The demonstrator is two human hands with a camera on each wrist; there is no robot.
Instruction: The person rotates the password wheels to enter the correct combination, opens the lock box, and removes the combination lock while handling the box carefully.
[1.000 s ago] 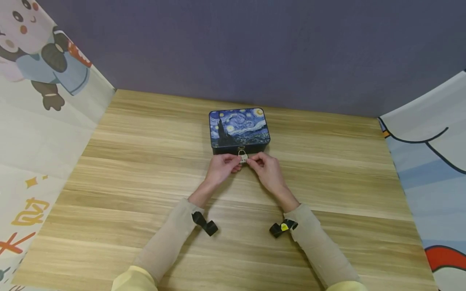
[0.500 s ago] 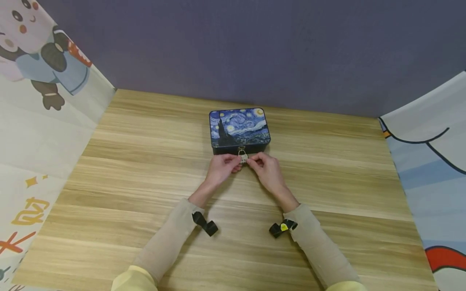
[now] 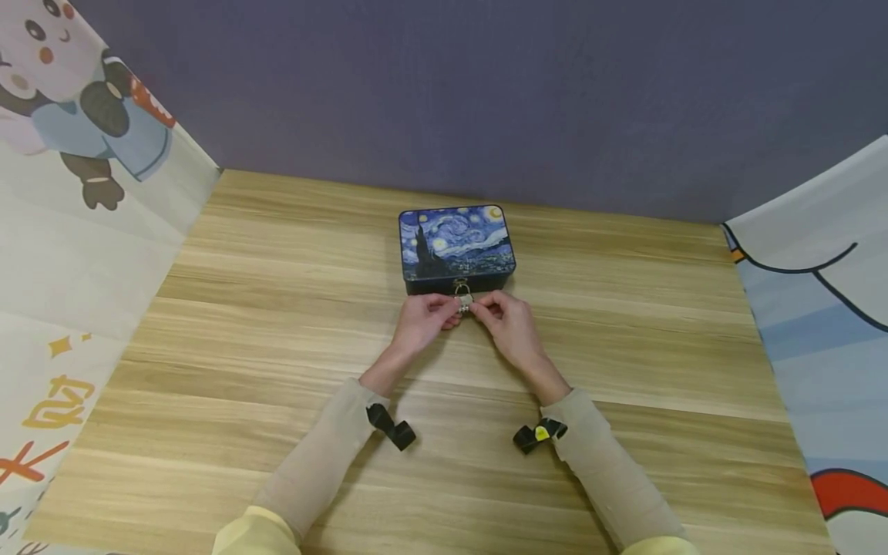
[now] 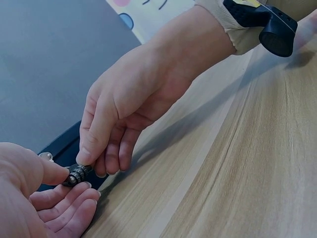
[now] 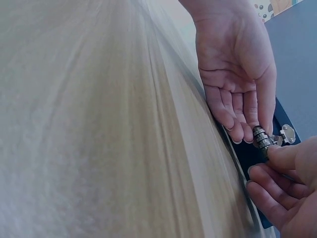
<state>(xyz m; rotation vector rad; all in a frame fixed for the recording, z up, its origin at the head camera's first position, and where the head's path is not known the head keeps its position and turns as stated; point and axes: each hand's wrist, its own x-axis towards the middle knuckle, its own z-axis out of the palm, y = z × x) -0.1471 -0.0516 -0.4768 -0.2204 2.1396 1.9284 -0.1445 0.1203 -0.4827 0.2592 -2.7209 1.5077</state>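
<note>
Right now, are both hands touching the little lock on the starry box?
Touching. In the left wrist view, the left hand and right hand pinch the lock from both sides; the right wrist view agrees.

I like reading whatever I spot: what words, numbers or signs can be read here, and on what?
Orange characters on the left backdrop sheet: cut off, not readable.
Dials of the combination lock that both hands pinch: digits too blurred.
Painted box lid: a picture only, no lettering legible.
</note>
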